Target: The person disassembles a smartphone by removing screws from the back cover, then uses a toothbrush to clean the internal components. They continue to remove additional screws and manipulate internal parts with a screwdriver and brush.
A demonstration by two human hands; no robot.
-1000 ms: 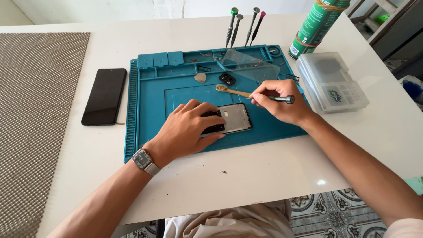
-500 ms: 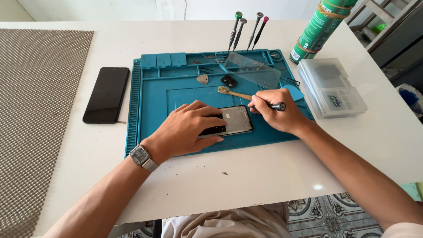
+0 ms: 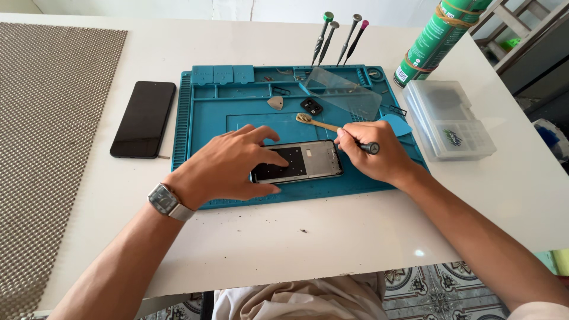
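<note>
An opened phone body [image 3: 305, 161] lies face down on the blue repair mat [image 3: 207, 127]. My left hand [image 3: 228, 166] rests over its left half, fingers spread, pressing it flat; a watch is on that wrist. My right hand [image 3: 373, 154] grips a small dark-handled screwdriver [image 3: 368, 147] with its tip at the phone's right edge. A wooden brush [image 3: 317, 122] lies just behind my right hand.
A black phone [image 3: 144, 118] lies left of the mat. Several screwdrivers [image 3: 338, 38] stand at the mat's back edge near a clear plastic sheet [image 3: 344, 93]. A green can [image 3: 432, 38] and a clear parts box [image 3: 453, 118] sit on the right. A woven mat [image 3: 47, 148] covers the table's left.
My right hand has come down and left with the screwdriver, closer to the phone's right edge. My left hand stays on the phone.
</note>
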